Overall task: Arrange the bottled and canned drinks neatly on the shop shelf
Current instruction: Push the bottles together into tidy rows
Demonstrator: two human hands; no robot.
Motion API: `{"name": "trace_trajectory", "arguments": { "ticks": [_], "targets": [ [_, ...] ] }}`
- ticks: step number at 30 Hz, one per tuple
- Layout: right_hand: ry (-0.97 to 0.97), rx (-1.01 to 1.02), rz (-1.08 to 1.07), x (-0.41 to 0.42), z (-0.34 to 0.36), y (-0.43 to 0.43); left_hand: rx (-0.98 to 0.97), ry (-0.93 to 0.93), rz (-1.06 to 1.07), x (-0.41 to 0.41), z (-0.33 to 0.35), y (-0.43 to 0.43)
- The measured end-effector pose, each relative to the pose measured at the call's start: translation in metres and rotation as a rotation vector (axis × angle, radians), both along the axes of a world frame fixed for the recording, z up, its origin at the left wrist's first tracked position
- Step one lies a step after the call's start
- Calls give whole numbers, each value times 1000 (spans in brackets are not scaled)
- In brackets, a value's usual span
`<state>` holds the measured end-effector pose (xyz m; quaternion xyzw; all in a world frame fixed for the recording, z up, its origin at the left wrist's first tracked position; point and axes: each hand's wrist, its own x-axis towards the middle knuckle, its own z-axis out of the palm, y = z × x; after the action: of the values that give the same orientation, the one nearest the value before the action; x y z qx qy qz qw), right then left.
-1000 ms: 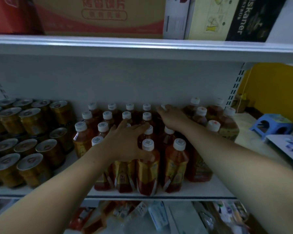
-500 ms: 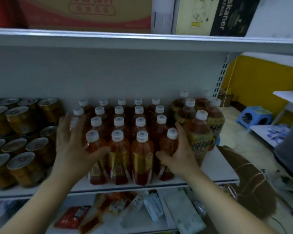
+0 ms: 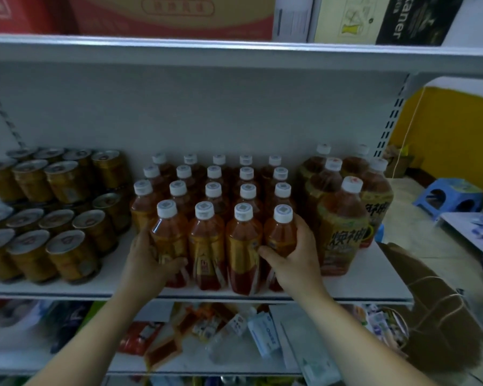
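A white shop shelf [image 3: 374, 277] holds a tight block of small white-capped bottles [image 3: 247, 191] of reddish-brown drink, standing upright in rows at its middle. The left hand [image 3: 147, 260] wraps around the leftmost front bottle [image 3: 169, 238], thumb across its label. The right hand [image 3: 294, 256] curls around the rightmost front bottle [image 3: 280, 236] in the same way, so the two hands bracket the front row of four. Golden cans [image 3: 64, 254] are stacked in two layers to the left. Larger bottles [image 3: 343, 227] stand just right of the block. Cardboard boxes [image 3: 173, 15] sit on the shelf above.
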<state>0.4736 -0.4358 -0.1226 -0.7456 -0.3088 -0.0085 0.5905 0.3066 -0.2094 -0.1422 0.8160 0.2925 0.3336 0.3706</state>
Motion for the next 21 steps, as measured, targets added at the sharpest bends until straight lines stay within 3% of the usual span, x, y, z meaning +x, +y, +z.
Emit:
{"name": "trace_trajectory", "arguments": {
  "ticks": [3, 6, 11, 21],
  "targets": [
    [26, 19, 12, -2, -1, 1, -33, -8, -17, -1, 1, 1],
    [51, 21, 26, -1, -4, -4, 85, 124, 106, -3, -5, 1],
    [3, 2, -33, -3, -11, -1, -58, 69, 47, 5, -5, -11],
    [-5, -9, -125, -8, -17, -5, -43, 41, 97, 5, -15, -19]
  ]
}}
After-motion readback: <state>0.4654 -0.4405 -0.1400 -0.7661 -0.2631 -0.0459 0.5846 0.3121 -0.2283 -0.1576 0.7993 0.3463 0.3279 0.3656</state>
